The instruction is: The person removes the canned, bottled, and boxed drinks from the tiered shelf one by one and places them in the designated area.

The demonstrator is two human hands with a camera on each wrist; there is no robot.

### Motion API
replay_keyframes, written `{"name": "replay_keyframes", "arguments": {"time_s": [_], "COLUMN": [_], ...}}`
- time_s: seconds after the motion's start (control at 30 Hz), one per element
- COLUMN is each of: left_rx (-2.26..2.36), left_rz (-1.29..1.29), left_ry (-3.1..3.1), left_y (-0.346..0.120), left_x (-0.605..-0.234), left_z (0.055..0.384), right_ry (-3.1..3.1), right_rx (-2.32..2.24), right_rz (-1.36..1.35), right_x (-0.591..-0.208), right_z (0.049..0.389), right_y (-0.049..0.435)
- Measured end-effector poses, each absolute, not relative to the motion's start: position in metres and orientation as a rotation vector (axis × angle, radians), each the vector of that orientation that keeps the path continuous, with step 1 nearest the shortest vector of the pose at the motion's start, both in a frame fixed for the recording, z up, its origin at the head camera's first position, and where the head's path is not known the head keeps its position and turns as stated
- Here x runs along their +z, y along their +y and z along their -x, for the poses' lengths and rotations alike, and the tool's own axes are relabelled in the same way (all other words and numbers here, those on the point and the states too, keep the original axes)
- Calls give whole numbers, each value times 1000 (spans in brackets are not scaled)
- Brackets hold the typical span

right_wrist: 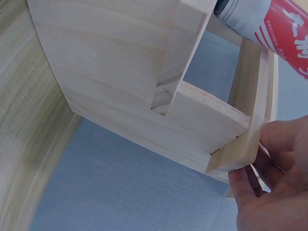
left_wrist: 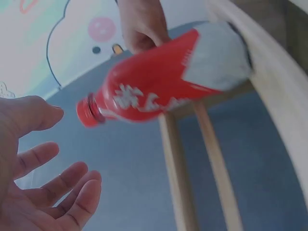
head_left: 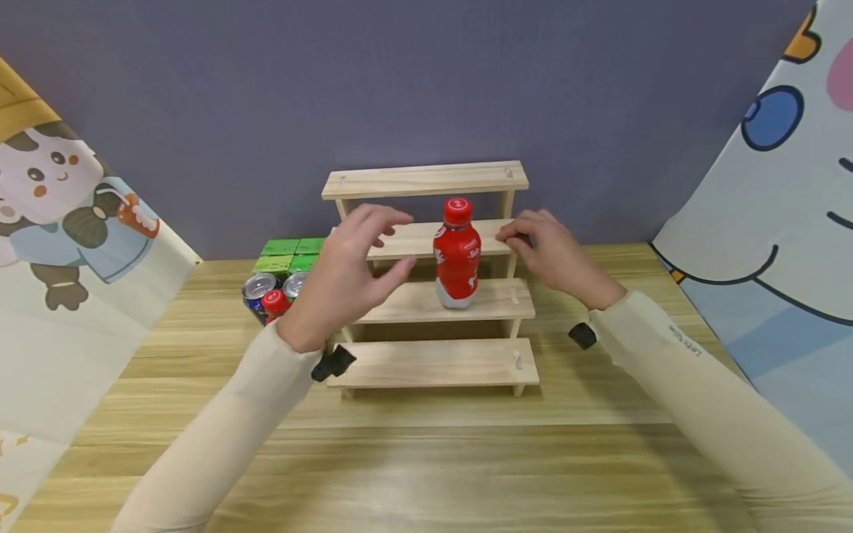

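A red bottle [head_left: 457, 255] with a red cap and pale base stands upright on the second step from the bottom of a wooden tiered shelf [head_left: 433, 363]. My left hand [head_left: 349, 270] is just left of it, thumb and fingers spread apart and holding nothing. In the left wrist view, a gap separates those fingers [left_wrist: 72, 192] from the bottle's cap. On the other side, my right hand [head_left: 549, 248] pinches the right end of the step below the top. The right wrist view shows the thumb and fingertips at that board's end [right_wrist: 236, 156].
Left of the shelf, partly behind my left forearm, stand green boxes [head_left: 283, 255], cans [head_left: 260, 285] and a smaller-looking red-capped bottle [head_left: 275, 302]. A grey wall [head_left: 426, 89] rises behind the shelf. Cartoon-printed panels [head_left: 80, 200] flank the wood-grain table [head_left: 426, 466].
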State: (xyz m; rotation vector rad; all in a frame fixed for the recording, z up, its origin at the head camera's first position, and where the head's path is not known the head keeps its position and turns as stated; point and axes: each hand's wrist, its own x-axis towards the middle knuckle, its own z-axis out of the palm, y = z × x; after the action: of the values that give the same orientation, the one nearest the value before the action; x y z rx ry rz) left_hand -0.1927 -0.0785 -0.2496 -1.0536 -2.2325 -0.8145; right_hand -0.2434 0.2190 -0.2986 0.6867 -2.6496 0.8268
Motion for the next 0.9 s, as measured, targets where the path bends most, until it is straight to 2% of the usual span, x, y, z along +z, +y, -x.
{"name": "replay_keyframes", "arguments": {"time_s": [0.37, 0.9], "left_rx": [-833, -894], "left_rz": [1072, 1031], "left_ry": [-2272, -2289], "left_y": [-32, -20], "left_x": [-238, -242], "left_z": [214, 218], "right_ry": [-2662, -2647], "right_rx": [851, 859], "right_rz": [-686, -691], "right_x": [-300, -299], "right_z": [245, 244], "right_y": [219, 220]}}
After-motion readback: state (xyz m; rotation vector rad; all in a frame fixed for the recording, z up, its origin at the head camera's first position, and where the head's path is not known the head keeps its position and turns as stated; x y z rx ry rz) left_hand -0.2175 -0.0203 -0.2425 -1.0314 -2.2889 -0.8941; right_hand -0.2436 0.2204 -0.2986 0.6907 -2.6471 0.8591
